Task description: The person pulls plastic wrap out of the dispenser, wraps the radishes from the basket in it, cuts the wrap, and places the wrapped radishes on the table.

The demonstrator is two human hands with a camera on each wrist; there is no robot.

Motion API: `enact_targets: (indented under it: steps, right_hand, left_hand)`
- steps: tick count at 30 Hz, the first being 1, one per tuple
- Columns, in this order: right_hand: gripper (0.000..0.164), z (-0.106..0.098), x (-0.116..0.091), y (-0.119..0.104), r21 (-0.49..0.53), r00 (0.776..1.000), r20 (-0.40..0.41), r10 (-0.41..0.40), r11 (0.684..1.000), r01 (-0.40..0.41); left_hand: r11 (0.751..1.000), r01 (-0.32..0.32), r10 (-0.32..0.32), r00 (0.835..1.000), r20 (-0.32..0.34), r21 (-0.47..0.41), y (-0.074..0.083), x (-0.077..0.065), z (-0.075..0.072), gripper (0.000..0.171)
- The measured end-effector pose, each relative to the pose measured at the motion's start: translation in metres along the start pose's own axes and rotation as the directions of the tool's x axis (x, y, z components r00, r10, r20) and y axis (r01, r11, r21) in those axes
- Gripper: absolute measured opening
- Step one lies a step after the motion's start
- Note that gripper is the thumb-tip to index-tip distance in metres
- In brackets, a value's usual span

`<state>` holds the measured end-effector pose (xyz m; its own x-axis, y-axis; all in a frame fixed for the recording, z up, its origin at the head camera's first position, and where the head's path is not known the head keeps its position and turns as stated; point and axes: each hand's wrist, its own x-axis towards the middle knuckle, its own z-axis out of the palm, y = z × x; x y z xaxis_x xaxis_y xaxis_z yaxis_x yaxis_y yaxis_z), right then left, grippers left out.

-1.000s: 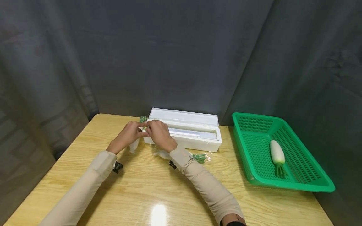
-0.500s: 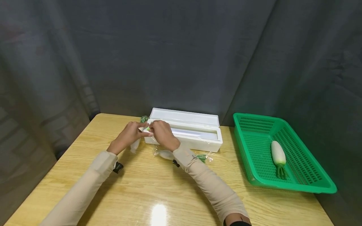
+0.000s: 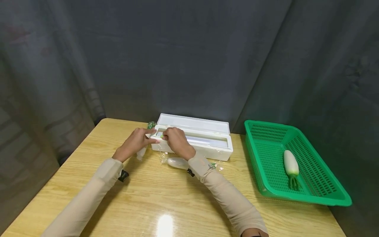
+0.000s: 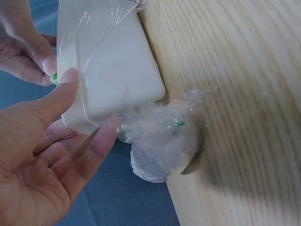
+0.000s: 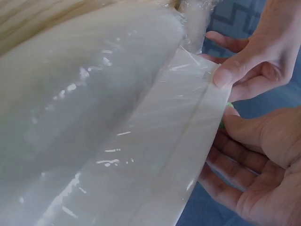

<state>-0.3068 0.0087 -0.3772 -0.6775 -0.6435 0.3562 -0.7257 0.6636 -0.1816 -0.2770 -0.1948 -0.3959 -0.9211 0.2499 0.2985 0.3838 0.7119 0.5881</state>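
A white cling film dispenser (image 3: pixel 207 151) lies at the table's back, its long lid (image 3: pixel 193 121) raised behind it. My left hand (image 3: pixel 137 141) grips its left end, thumb on the upper front edge and fingers around the end. Between thumb and fingers, my right hand (image 3: pixel 178 143) pinches a small green slide cutter (image 3: pixel 162 136) at the dispenser's top, just right of the left hand. Clear film (image 4: pixel 110 21) hangs over the dispenser's front. A film-wrapped white radish (image 3: pixel 177 162) lies in front, partly hidden by the right wrist. Another wrapped radish (image 4: pixel 162 150) lies beside the left end.
On the right stands a green plastic basket (image 3: pixel 260 171) with one unwrapped white radish (image 3: pixel 291 162) in it. The wooden table (image 3: pixel 142 204) stretches in front of the dispenser. A dark curtain (image 3: pixel 177 59) hangs right behind the table's back edge.
My right hand has slid a short way to the right along the dispenser with the green slide cutter. The left hand has stayed at the left end.
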Motion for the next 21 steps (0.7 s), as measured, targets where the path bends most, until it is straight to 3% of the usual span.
enact_targets:
  steps: [21]
  right_hand:
    - [0.042, -0.010, -0.028, 0.027, 0.095, 0.996, -0.052, -0.074, 0.992, 0.079]
  left_hand:
    - [0.999, 0.030, -0.030, 1.000, -0.009, 0.020, 0.000, -0.002, 0.001, 0.057]
